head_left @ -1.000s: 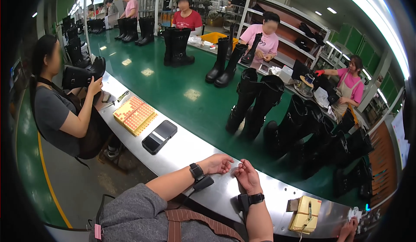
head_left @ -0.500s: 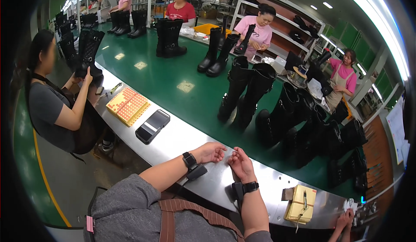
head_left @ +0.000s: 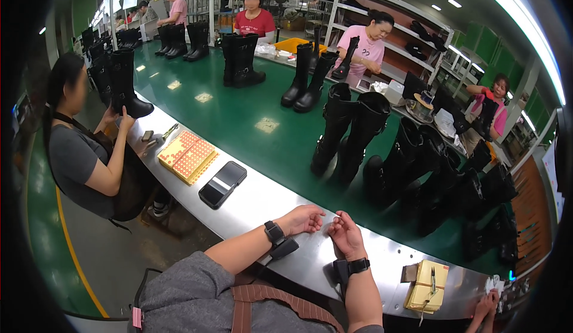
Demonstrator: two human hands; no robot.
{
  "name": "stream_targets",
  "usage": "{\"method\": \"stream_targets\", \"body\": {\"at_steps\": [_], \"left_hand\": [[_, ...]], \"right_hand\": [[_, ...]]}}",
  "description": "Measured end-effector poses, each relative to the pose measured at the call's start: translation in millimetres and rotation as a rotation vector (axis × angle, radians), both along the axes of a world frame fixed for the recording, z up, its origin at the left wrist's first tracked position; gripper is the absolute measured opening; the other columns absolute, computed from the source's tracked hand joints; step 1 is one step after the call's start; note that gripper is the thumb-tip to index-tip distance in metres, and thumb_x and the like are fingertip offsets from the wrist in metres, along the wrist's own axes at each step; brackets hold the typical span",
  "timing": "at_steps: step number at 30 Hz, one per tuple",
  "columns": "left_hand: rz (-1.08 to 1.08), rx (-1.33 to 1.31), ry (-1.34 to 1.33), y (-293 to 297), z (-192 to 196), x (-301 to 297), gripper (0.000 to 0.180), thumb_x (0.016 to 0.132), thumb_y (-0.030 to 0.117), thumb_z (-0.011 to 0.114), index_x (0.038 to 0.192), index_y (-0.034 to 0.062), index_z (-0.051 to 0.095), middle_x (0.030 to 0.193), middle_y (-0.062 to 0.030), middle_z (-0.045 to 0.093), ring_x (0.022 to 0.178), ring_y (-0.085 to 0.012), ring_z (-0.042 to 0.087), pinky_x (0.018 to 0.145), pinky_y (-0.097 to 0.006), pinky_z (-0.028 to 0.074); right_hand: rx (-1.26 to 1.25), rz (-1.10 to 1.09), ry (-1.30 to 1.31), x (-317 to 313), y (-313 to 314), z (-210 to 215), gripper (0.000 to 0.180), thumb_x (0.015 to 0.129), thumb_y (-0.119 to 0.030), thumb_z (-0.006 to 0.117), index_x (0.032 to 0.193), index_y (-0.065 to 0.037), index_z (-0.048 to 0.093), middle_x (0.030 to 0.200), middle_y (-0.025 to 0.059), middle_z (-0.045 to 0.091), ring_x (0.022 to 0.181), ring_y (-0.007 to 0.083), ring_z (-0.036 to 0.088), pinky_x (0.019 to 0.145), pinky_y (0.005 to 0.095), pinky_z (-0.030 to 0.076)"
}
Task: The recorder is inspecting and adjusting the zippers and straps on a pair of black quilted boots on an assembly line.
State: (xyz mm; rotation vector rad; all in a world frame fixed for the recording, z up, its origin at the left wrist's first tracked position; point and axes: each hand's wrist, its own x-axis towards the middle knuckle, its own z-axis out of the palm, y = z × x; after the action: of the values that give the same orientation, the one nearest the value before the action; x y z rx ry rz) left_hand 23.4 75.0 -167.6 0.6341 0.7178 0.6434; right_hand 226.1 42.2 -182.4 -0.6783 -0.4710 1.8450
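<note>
My left hand rests by the steel edge with palm turned inward and fingers loosely curled. I see nothing in it. Close beside it, the two apart, my right hand has half-bent fingers, and nothing shows in it either. Each wrist wears a black strap with a dark block; the left block lies over the steel ledge. Beyond my hands, a pair of tall black boots with buckles stands upright on the green table surface.
A black phone-like device and a bundle of orange-patterned cards lie left on the ledge. Yellow cards with a pen lie right. More black boots crowd the right. A co-worker holds a boot at left; others work across the table.
The whole view has shifted, so things sit further right and slightly lower. The co-worker at left now holds a boot upright on the ledge. My hands keep nearly the same pose.
</note>
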Motion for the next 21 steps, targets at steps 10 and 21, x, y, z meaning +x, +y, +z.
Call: {"method": "stream_targets", "body": {"at_steps": [10, 21], "left_hand": [[0.189, 1.879, 0.913, -87, 135, 3, 0.084, 0.072, 0.028, 0.082, 0.145, 0.0437, 0.043, 0.162, -0.0148, 0.011, 0.147, -0.0479, 0.009, 0.112, -0.071, 0.014], [0.536, 2.142, 1.145, -88, 141, 39, 0.062, 0.089, 0.052, 0.056, 0.147, 0.0498, 0.034, 0.158, 0.0110, 0.027, 0.149, -0.0303, 0.016, 0.110, -0.077, 0.000]], "right_hand": [[-0.069, -0.045, -0.002, -8, -13, 31, 0.020, 0.103, -0.023, 0.049, 0.111, -0.008, 0.059, 0.083, 0.0004, 0.059, 0.074, 0.0119, 0.055, 0.075, 0.0287, 0.049], [-0.197, -0.016, 0.097, -20, -6, 34, 0.019, 0.103, -0.025, 0.051, 0.104, -0.008, 0.060, 0.081, 0.0011, 0.059, 0.074, 0.0134, 0.056, 0.070, 0.0272, 0.049]]}}
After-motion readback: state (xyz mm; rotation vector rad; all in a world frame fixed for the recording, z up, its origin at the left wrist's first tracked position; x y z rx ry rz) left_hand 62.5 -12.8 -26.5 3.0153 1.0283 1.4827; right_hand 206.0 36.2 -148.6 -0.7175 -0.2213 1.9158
